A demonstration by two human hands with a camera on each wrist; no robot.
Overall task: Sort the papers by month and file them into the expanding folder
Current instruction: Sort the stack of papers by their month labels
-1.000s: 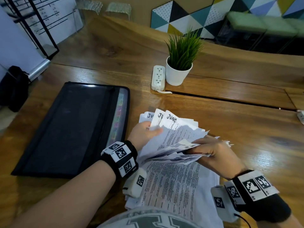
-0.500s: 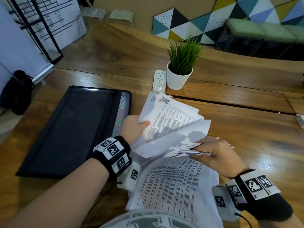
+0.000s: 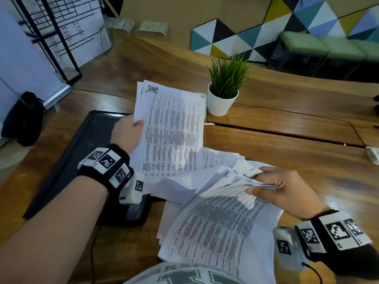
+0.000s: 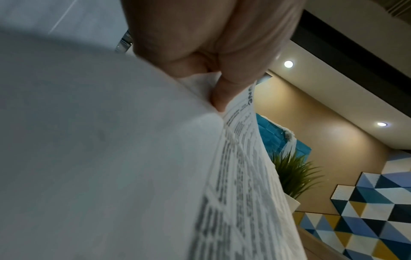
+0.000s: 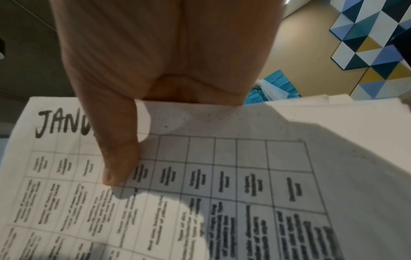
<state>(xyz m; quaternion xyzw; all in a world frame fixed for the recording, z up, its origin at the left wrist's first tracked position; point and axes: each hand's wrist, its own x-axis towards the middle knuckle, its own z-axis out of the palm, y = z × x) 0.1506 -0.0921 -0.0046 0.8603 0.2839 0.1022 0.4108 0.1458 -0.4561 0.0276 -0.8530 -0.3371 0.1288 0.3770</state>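
My left hand grips a few printed sheets headed "JUNE" by their left edge and holds them upright above the table; in the left wrist view the June sheets are pinched between thumb and fingers. My right hand holds the rest of the paper stack by its fanned far edge. In the right wrist view my thumb presses on a top sheet headed "JANU". The black expanding folder lies flat on the table to the left, partly behind my left wrist.
A potted green plant in a white pot stands just right of the raised June sheets. The wooden table has a raised plank behind a dark slot. A black bag sits on the floor at far left.
My left hand has lifted the June sheets out of the fanned stack, up and away from it, until they stand upright. The right hand keeps its hold on the remaining stack.
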